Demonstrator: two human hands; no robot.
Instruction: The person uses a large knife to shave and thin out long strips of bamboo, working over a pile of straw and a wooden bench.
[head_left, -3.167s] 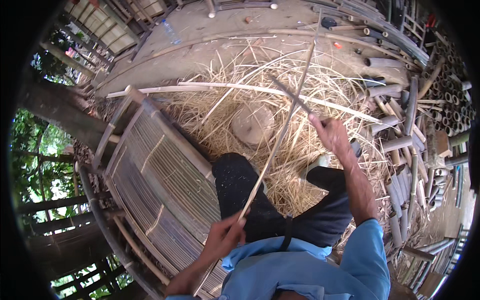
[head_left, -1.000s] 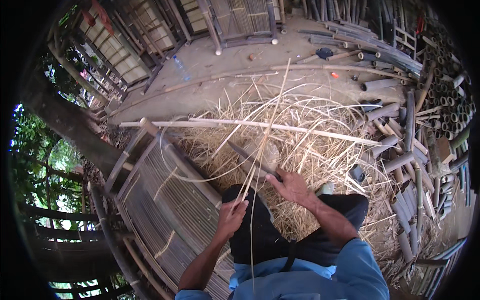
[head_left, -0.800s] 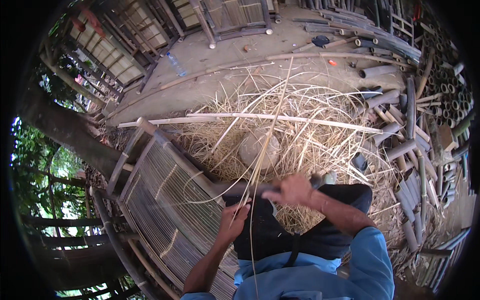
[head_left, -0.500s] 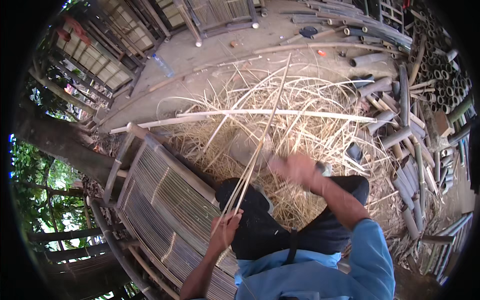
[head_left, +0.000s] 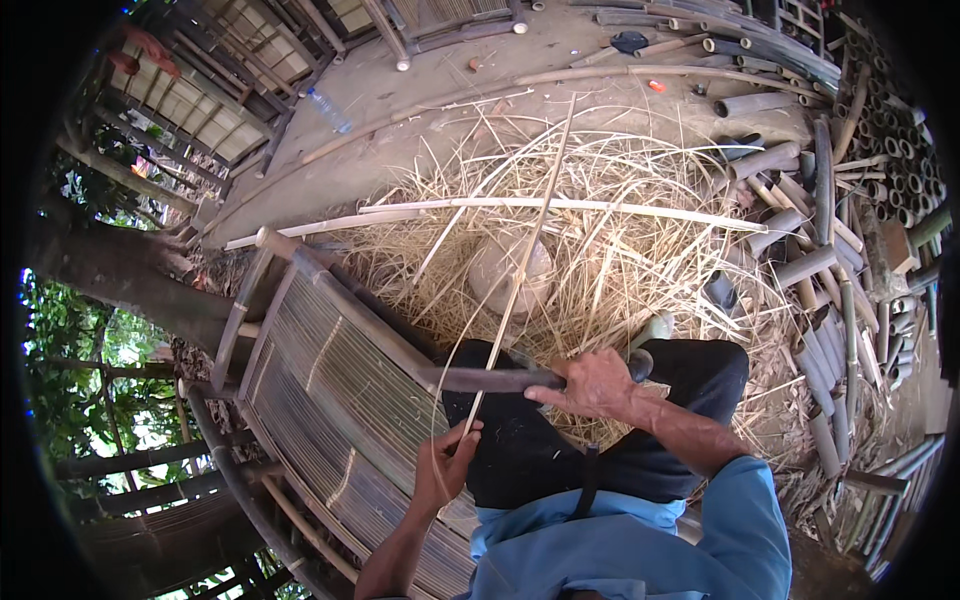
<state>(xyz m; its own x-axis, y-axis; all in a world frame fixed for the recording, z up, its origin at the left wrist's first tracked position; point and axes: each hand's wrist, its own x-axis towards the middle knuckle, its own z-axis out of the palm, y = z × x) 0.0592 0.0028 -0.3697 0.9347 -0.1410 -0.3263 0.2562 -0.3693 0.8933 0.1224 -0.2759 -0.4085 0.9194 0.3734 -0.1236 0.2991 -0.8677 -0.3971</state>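
My left hand [head_left: 444,468] is closed on the near end of a long thin bamboo strip [head_left: 538,235]. The strip slants up and away over a round chopping block [head_left: 500,262]. A finer curved sliver also rises from beside this hand. My right hand [head_left: 602,384] is wrapped round the dark handle of a machete [head_left: 488,380]. Its blade points left, level above my thighs, and crosses the bamboo strip a little above my left hand. Whether the edge bites into the strip I cannot tell.
A heap of pale shavings [head_left: 620,260] surrounds the block, with long split bamboo [head_left: 590,205] across it. On the left stands a slatted bamboo bench [head_left: 350,385]. Cut bamboo tubes [head_left: 805,265] are piled at the right. A plastic bottle [head_left: 330,112] lies far left.
My right hand, blurred before near the block, has come back toward me, and the machete now shows clearly across the strip. The slivers at my left hand have shifted; that hand has barely moved.
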